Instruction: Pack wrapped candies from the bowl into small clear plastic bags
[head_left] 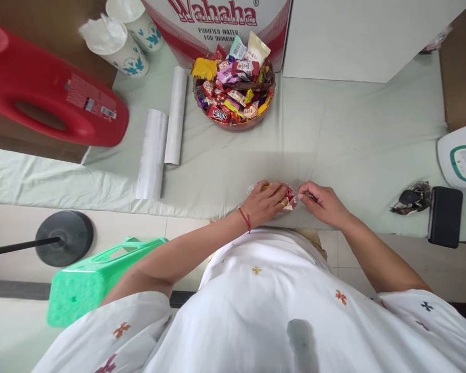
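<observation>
My left hand (268, 203) lies over a small bundle of candies (290, 197) in clear plastic, near the table's front edge. Its fingers curve over the bundle and hold it against the cloth; red and yellow wrappers show around them, and the rest is covered. Just to the right, my right hand (323, 203) is closed in a pinch at the bundle's right side. Clear plastic (294, 190) reaches toward its fingertips, but what sits between them is too small to make out. Farther back stands a bowl (236, 124) heaped with wrapped candies (235, 88).
Two rolls of clear film (152, 155) lie left of the bowl. Behind are a Wahaha carton (225, 26), a white box (341, 41) and paper cups (120, 52). A red jug (101, 116) stands left; a phone (445, 217) and white bottle (464, 158) are right. A green stool (77, 295) stands below.
</observation>
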Demonstrator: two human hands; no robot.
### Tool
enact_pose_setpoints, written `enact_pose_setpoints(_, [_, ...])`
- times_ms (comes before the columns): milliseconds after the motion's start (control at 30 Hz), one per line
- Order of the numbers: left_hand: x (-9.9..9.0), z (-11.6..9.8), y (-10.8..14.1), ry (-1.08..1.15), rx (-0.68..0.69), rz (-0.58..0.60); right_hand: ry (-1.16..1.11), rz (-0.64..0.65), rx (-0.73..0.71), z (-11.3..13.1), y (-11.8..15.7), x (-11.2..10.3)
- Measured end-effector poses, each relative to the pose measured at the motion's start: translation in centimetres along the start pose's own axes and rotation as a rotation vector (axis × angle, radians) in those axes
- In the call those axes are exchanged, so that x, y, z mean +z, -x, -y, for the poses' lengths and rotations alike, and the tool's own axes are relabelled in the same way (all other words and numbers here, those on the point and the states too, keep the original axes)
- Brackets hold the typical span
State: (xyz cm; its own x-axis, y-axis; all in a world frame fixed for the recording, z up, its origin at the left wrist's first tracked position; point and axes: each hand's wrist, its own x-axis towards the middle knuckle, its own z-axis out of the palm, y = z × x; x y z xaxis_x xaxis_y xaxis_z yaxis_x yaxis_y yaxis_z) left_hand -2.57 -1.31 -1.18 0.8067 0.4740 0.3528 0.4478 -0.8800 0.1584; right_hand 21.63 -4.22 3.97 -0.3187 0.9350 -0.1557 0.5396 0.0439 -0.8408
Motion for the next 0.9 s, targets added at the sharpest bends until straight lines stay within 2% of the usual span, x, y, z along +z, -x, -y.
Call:
enact_pose_setpoints(100, [0.5, 0.3, 0.2, -0.041, 0.015, -0.09, -0.035, -0.048, 0.1, -0.8, 0.0, 0.3])
enact_pose_setpoints(233, [1.0, 1.0, 0.4, 0.031, 0.085, -0.199, -0.009, -0.04, 0.109, -1.2, 0.2, 0.2])
enact_pose_setpoints(300, [1.1, 1.3, 0.4, 0.11, 0.094, -0.188, 0.014, -0.038, 0.097, -1.2, 0.2, 0.2])
enact_pose_setpoints(400, [1.0, 1.6, 0.3, 0.202, 0.039, -0.154, 0.047, -0.073, 0.053, -1.0, 0.0, 0.2])
enact_pose_setpoints(500, [0.5, 1.5, -0.3, 0.306, -0.064, -0.129, 0.083, -0.126, -0.048, -0.9, -0.1, 0.2])
enact_pose_setpoints(633, [-0.8, 0.7, -1.7, 0.435, -0.274, -0.017, 0.102, -0.137, -0.137, -0.9, -0.1, 0.2])
enact_pose_setpoints(733, [-1.4, 0.2, -2.6, 0.438, -0.355, 0.022, 0.092, -0.183, -0.116, -1.0, 0.1, 0.5])
enact_pose_setpoints(900, [-0.8, 0.0, -2.2, 0.427, -0.301, 0.005, 0.034, -0.266, 0.058, -1.2, 0.4, 1.2])
